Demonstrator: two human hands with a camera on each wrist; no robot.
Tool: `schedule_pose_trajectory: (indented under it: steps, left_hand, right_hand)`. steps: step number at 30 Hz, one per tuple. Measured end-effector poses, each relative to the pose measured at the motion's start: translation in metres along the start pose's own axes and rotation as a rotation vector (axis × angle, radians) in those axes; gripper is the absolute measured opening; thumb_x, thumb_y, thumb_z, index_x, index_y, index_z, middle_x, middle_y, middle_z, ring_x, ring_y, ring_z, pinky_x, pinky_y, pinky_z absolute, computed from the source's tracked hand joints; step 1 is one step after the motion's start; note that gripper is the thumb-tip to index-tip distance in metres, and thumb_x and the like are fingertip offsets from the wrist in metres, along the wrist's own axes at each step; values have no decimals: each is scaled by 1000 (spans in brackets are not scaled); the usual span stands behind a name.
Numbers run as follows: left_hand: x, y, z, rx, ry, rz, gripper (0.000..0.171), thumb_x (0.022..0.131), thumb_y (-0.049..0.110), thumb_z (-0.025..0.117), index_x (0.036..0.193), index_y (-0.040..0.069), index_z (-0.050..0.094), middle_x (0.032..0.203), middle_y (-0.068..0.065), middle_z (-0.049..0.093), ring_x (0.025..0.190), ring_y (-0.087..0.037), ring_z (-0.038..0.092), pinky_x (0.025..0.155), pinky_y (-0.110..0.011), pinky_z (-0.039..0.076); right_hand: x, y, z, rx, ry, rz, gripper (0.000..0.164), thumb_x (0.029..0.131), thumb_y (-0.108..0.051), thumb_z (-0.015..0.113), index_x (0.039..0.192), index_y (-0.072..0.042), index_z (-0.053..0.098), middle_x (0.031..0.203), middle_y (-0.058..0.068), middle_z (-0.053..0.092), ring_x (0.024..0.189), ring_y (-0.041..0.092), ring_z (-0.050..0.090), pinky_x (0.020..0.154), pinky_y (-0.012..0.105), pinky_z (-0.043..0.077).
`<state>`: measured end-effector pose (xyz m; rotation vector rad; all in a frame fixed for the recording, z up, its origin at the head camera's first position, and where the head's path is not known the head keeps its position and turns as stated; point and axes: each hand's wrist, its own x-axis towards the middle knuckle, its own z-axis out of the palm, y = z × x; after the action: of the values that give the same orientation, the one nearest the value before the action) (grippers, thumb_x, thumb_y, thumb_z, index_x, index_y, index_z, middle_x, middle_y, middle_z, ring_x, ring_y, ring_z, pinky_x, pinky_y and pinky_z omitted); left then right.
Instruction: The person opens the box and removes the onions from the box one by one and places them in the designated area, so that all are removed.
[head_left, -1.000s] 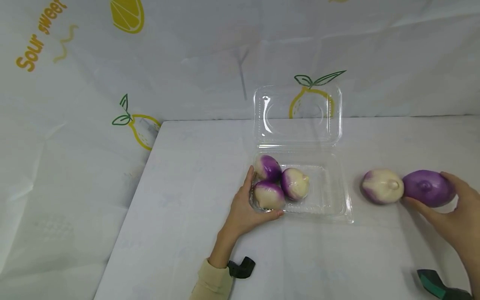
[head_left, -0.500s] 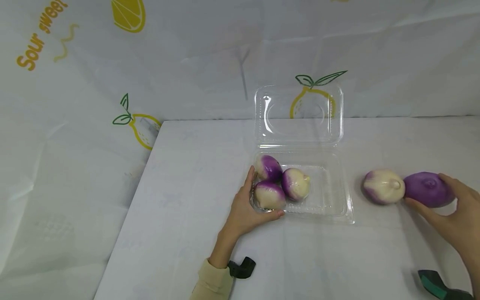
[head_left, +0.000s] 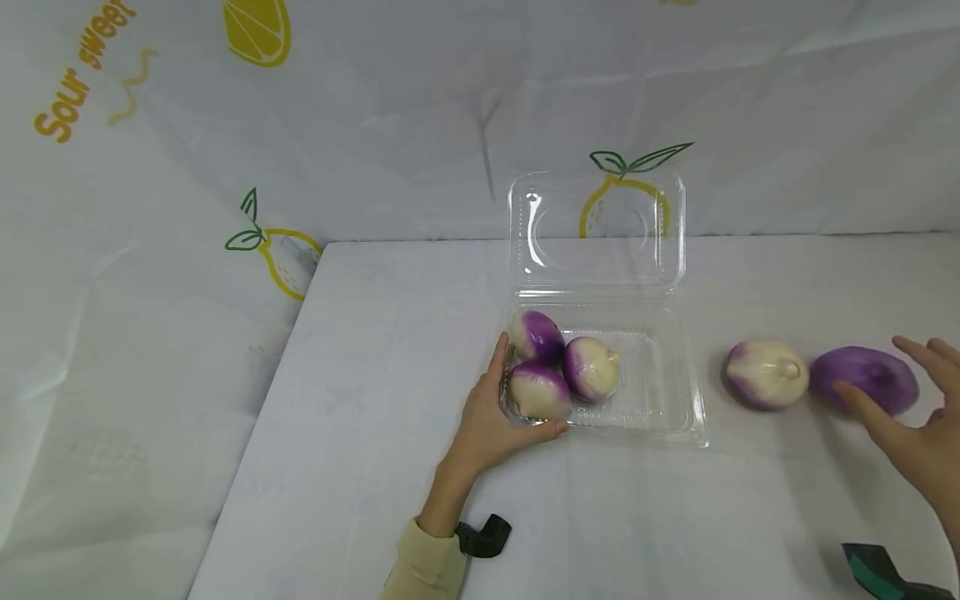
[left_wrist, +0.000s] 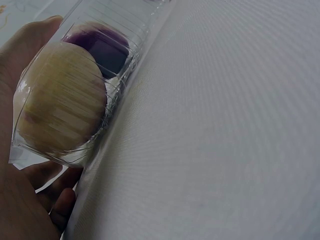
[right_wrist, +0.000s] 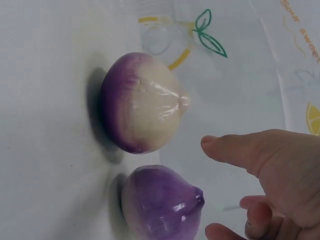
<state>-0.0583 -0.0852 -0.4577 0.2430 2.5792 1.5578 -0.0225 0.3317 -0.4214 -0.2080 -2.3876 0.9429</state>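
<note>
Glossy, deep-purple rounded vegetable (head_left: 862,364) with a darker pointed nub sits on the right part of the white tabletop (head_left: 367,375), slightly blurred in the head view. Around it is the right hand (head_left: 933,433), its grip spread, with the thumb well apart from the fingers; from the head the thumb tip overlaps the near side of the vegetable, while the right wrist view shows that thumb free of its surface. Whether a lower fingertip touches it, I cannot tell. Just to its left lies a cream vegetable with purple shading and a small knob (head_left: 765,373), a narrow gap between the two in the right wrist view. Farther left stands a clear plastic hinged container (head_left: 647,387), its transparent lid (head_left: 596,229) raised at the back. Three cream-and-purple vegetables are grouped in its left half: one at the back (head_left: 540,336), one at the front (head_left: 538,392) and one toward the middle (head_left: 592,369). The left hand (head_left: 483,425) holds the container's near left corner, its grip wrapped along two walls. Beyond hangs a pale cloth (head_left: 390,125) printed with yellow lemons (head_left: 258,29) and orange lettering (head_left: 86,67).
</note>
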Motion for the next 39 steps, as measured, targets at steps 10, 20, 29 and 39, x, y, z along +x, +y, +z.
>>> schedule_pose_trajectory:
  steps: [10,20,29,39]
  left_hand:
    - [0,0,0,4,-2,-6,132,66,47,94,164,36,7,168,2,31,154,-22,34,122,-53,35]
    - [0,0,1,6,1,-4,132,65,47,94,164,37,7,168,2,31,153,-22,35,122,-54,35]
    - [0,0,0,3,-2,-10,133,65,48,94,164,37,6,168,2,31,153,-23,35,122,-54,35]
    - [0,-1,0,-6,-2,-10,133,65,46,94,165,36,7,168,-1,32,154,-23,35,122,-54,34]
  right_hand:
    - [3,-14,1,56,19,-42,77,86,-55,78,132,5,62,143,-31,48,126,-20,38,66,-11,27]
    - [6,-31,10,121,57,-140,96,79,-74,70,124,10,65,126,-46,47,127,-18,40,120,15,24]
    - [8,-55,15,56,16,-128,57,79,-21,88,128,1,69,125,-47,48,95,-24,51,88,-1,39]
    - [8,-82,26,-28,-55,-145,57,71,-13,90,124,-1,72,124,31,69,57,-16,25,53,4,23]
